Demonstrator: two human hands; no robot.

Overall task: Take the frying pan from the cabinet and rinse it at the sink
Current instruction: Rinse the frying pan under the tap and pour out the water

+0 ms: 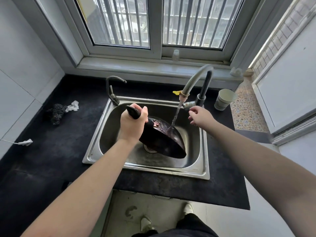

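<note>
Head view: The left hand [132, 123] is clamped around the handle of the frying pan [164, 141], holding it tilted inside the sink [204, 151]. Water from the faucet [193, 82] strikes the pan just right of this hand. The right hand [201, 117], fingers loosely curled and holding nothing, sits just below the faucet lever [189, 104].

Left hand [132, 124] wraps the frying pan [164, 142] handle, hiding most of it below the fist. Pan covers most of the sink [145, 165] drain. Right hand [201, 117] sits just beside the tap lever [188, 105]; contact perhaps, unclear.
</note>
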